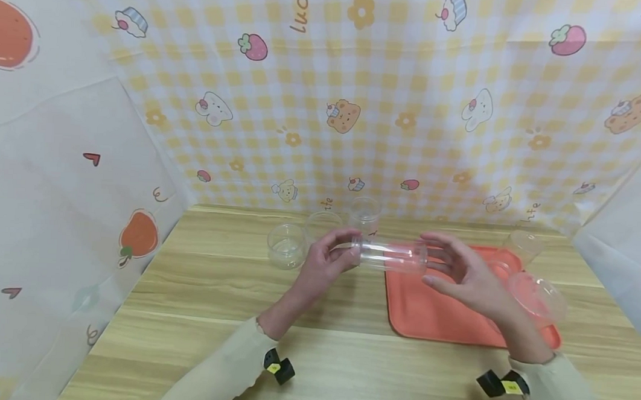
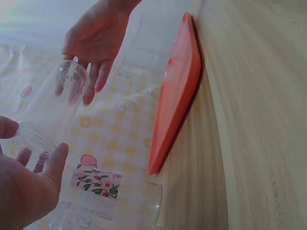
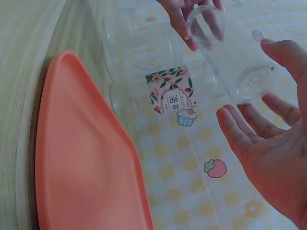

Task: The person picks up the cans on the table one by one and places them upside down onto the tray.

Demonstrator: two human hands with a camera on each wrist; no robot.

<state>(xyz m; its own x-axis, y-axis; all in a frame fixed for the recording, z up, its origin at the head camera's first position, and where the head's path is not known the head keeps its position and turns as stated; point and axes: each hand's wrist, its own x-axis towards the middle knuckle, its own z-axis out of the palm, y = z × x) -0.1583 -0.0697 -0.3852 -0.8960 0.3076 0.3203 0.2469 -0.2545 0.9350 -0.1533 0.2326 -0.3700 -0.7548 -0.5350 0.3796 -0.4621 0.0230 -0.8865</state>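
A clear, tall cylindrical jar (image 1: 388, 256) is held sideways in the air above the table. My left hand (image 1: 323, 260) grips it at the open, threaded mouth, fingers and thumb around the rim, as the left wrist view shows with the jar's neck (image 2: 33, 139). At the other end, my right hand (image 1: 471, 277) is beside the closed base with its fingers spread and the thumb apart. In the right wrist view the fingers of the right hand (image 3: 278, 158) lie close to the base; whether they touch it I cannot tell.
An orange-red tray (image 1: 440, 309) lies on the wooden table at right, with a clear round container (image 1: 538, 299) and another clear container (image 1: 521, 250) at its right side. Behind my left hand stand a low clear jar (image 1: 286, 249), another clear container (image 1: 322, 221) and a jar with a floral label (image 3: 170, 91).
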